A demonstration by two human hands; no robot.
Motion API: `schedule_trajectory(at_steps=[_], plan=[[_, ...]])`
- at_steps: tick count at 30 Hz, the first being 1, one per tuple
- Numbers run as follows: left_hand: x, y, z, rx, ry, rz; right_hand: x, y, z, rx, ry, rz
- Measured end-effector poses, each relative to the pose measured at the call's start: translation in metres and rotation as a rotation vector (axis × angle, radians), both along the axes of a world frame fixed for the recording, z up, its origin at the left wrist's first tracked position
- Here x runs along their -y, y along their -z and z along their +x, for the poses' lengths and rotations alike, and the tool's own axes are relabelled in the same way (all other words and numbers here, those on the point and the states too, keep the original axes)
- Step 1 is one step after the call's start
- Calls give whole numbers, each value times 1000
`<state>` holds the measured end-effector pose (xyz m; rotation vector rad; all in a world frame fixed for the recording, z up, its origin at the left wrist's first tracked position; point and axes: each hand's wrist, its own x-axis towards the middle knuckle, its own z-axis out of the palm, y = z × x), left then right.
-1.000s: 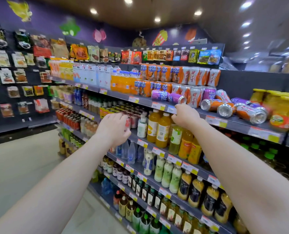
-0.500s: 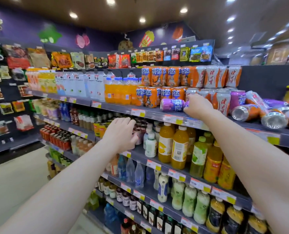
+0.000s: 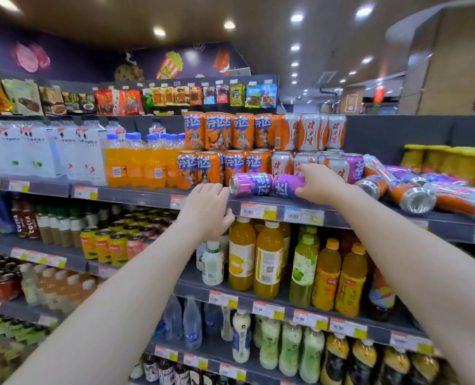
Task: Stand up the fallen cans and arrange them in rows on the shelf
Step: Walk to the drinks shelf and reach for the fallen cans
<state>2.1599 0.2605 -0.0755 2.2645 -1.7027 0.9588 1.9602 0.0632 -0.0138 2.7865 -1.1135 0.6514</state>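
Two purple cans lie on their sides end to end at the front of the grey shelf (image 3: 136, 195). My right hand (image 3: 321, 184) wraps the right purple can (image 3: 285, 185) from its right end. The left purple can (image 3: 249, 184) lies with its top facing left. My left hand (image 3: 207, 209) hovers at the shelf's front edge just left of that can, fingers apart, holding nothing. More fallen orange and purple cans (image 3: 410, 194) lie in a heap to the right. Upright orange cans (image 3: 211, 168) and white-orange cans (image 3: 310, 132) stand stacked in rows behind.
Orange soda bottles (image 3: 136, 162) and white packs (image 3: 36, 148) stand left on the same shelf; yellow jars (image 3: 436, 159) stand at the right. Juice bottles (image 3: 269, 259) fill the shelf below. Snack bags (image 3: 175, 95) hang above. An aisle opens at the lower left.
Both hands have risen toward the can shelf. My left hand came up from the lower shelf to the edge beside the left purple can; my right hand has closed around the right purple can.
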Motion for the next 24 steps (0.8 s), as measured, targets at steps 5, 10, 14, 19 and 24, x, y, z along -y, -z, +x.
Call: schedule_trajectory(at_steps=[5,10,14,19,24], plan=[[40,-29,18,60,147,-32,-1,-1,18,-71,97,-16],[73,-46,35,83,259,-63,3,-3,42,-149,191,25],[88,-40,47,56,340,-53,2,1,57,-157,277,30],[106,-42,57,-52,368,-36,5,7,66,-126,349,26],[119,-47,59,-66,373,13,6,11,63,-80,350,-40]])
